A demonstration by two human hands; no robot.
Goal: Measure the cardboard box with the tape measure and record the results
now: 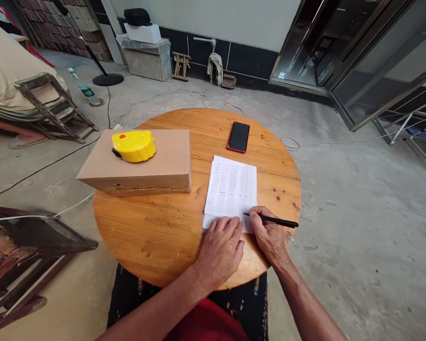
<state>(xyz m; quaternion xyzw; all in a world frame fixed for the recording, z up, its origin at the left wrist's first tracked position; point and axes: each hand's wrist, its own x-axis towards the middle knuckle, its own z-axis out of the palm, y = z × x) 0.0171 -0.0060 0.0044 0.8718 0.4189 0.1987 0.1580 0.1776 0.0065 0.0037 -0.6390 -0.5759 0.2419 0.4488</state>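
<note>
A white sheet of paper covered in rows of handwriting lies on the round wooden table. My left hand rests flat on the paper's near edge, fingers stretched out, holding it down. My right hand is closed around a black pen, whose tip touches the paper's lower right part.
A cardboard box with a yellow tape measure on top sits on the table's left. A red-cased phone lies at the far side. Wooden chairs stand left; cables run over the concrete floor.
</note>
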